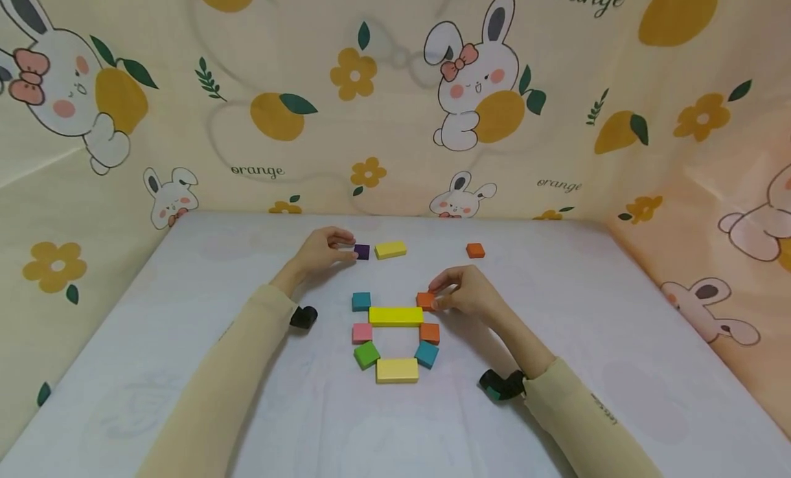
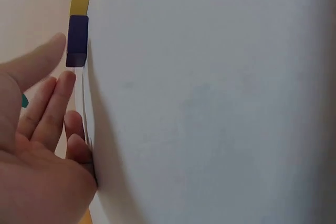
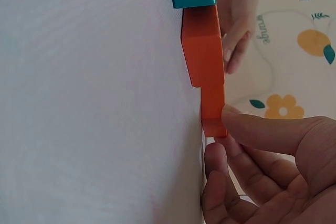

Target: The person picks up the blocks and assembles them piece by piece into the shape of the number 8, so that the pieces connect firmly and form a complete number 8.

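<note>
In the head view my left hand [image 1: 323,251] is at a small purple block [image 1: 363,252] at the back of the table. Its thumb and fingers are apart beside the block [image 2: 78,38] in the left wrist view. With thumb and fingertips, my right hand [image 1: 468,292] pinches an orange block [image 1: 424,301] at the top right of a block arrangement. That arrangement has a long yellow block [image 1: 395,317], a teal block [image 1: 361,301], a pink block [image 1: 362,334], another orange block [image 1: 429,334], a green block [image 1: 367,355], a blue block [image 1: 426,354] and a pale yellow block [image 1: 397,371].
Right of the purple block lies a yellow block [image 1: 391,250], and farther right an orange block [image 1: 475,251]. A white cloth covers the table [image 1: 296,409]. Behind it rises a printed curtain [image 1: 395,128] with rabbits and oranges. Each wrist carries a black device [image 1: 502,386].
</note>
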A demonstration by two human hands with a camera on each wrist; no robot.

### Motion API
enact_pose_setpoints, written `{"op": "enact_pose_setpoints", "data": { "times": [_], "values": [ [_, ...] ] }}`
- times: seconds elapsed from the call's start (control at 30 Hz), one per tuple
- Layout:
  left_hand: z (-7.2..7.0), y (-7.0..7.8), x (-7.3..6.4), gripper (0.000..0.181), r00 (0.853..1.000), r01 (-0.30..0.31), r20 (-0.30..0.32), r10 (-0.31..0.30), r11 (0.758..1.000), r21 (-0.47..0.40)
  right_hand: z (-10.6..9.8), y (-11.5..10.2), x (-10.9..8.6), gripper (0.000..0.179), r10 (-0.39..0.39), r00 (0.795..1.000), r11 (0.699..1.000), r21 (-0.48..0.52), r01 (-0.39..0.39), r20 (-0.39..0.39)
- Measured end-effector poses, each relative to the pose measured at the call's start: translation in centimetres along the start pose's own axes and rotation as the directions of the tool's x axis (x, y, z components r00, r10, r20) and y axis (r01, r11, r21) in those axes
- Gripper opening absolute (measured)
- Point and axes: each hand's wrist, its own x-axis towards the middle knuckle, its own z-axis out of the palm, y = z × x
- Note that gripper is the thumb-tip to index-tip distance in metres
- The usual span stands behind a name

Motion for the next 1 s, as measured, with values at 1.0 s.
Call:
{"op": "enact_pose_setpoints", "data": {
  "times": [1.0],
  "values": [
    [0.14, 0.52, -0.62, 0.039, 0.999, 0.022, 0.022, -0.023, 0.999, 0.033, -0.13, -0.01, 0.04, 0.025, 0.011, 1.0, 1.0, 0.029, -0.012, 0.015]
  ]
}}
